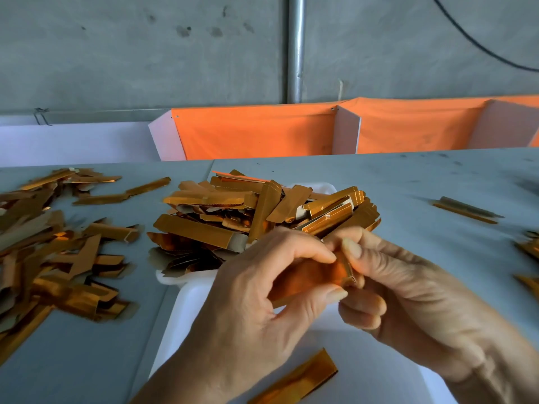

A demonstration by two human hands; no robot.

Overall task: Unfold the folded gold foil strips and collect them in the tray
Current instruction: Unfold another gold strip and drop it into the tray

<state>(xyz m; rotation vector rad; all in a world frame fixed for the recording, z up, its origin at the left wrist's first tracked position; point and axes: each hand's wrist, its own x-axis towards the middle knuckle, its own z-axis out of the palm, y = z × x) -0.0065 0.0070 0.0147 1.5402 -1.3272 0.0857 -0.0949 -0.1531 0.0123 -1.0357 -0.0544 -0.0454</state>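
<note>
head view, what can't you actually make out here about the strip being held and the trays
- Held gold foil strip, head view: both hands' fingers cover most of it, so how far it is unfolded cannot be told.
- Far white tray: the heap of gold strips hides its floor and most of its rim.
- Near white tray: hands and the bottom edge cut it off.
- Loose strips at the right edge: blurred.

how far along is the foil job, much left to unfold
Partly done, by the look of it. A heap of strips already fills the far tray, and one strip lies in the near tray. In hand: the left hand and right hand both pinch a held strip. Left: a big loose pile on the table, plus a few strays on the right.
</note>
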